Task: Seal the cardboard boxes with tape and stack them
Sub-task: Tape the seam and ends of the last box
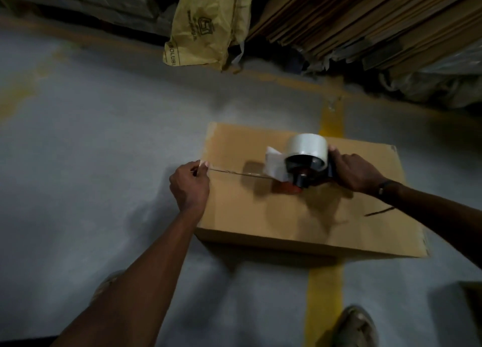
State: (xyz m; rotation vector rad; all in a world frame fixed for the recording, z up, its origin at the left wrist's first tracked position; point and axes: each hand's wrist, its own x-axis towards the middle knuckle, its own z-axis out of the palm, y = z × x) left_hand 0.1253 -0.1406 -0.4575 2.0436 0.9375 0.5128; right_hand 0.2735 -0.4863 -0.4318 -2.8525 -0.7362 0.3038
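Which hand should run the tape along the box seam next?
Right. The right hand already grips the tape dispenser on the cardboard box. The left hand pinches the tape's free end at the box's left edge, anchoring it.

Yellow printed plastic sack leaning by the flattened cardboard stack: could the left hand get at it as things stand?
Probably not right now. The left hand pinches the clear tape end at the brown cardboard box edge, and the yellow printed plastic sack lies well beyond across open grey floor.
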